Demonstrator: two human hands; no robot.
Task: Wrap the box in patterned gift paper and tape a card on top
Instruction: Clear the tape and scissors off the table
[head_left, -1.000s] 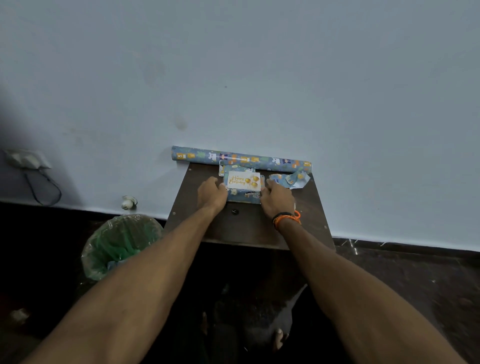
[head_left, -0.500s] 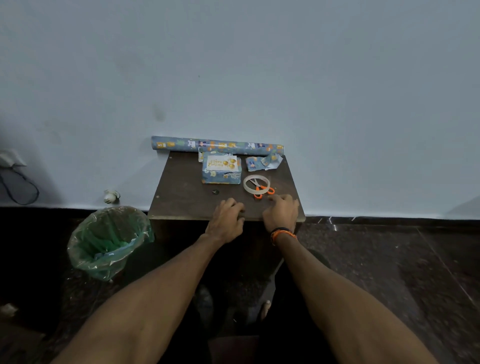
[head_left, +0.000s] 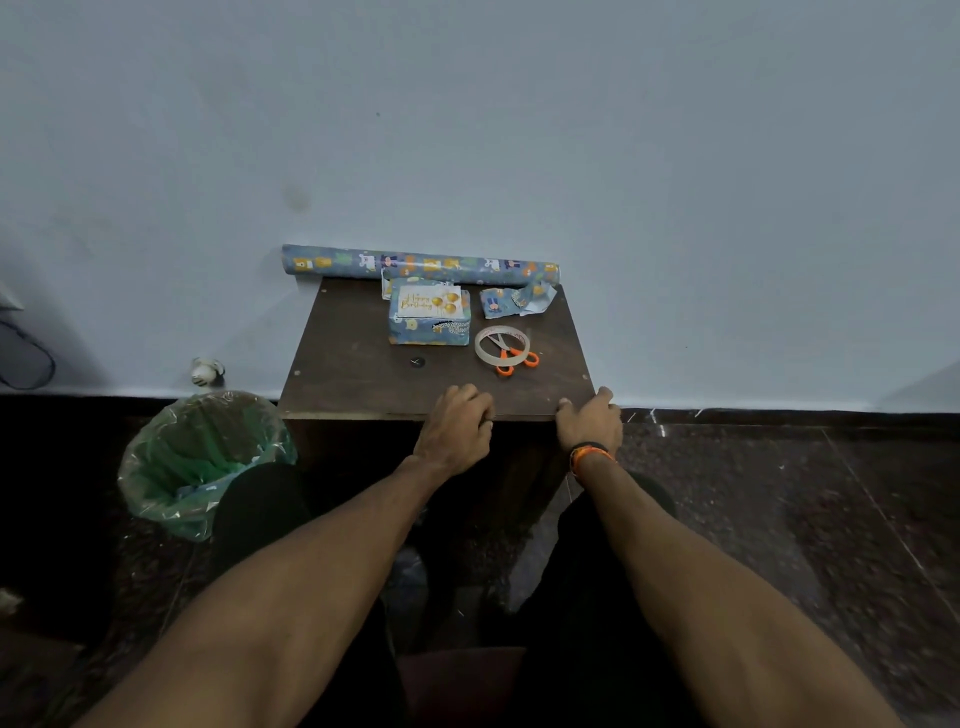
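I see both forearms stretched forward to the near edge of the small dark table (head_left: 363, 374). My left hand (head_left: 457, 434) rests at the middle of this edge, the fingers curled loosely over it and holding no object. My right hand (head_left: 589, 423) lies at the near right corner, fingers relaxed and spread on the corner, also holding nothing; an orange and black band (head_left: 589, 454) sits on its wrist.

The wrapped box (head_left: 428, 325) stands in the far half of the table, well apart from the fingers of both hands, with the birthday card (head_left: 428, 301) lying on its top. To the right of the box are the tape ring (head_left: 501, 344) and the orange scissors (head_left: 514, 357), blades inside the ring. A paper scrap (head_left: 514, 300) lies behind them, and the gift paper roll (head_left: 415, 262) lies along the wall. A green-lined bin (head_left: 197, 462) stands on the floor at the left.
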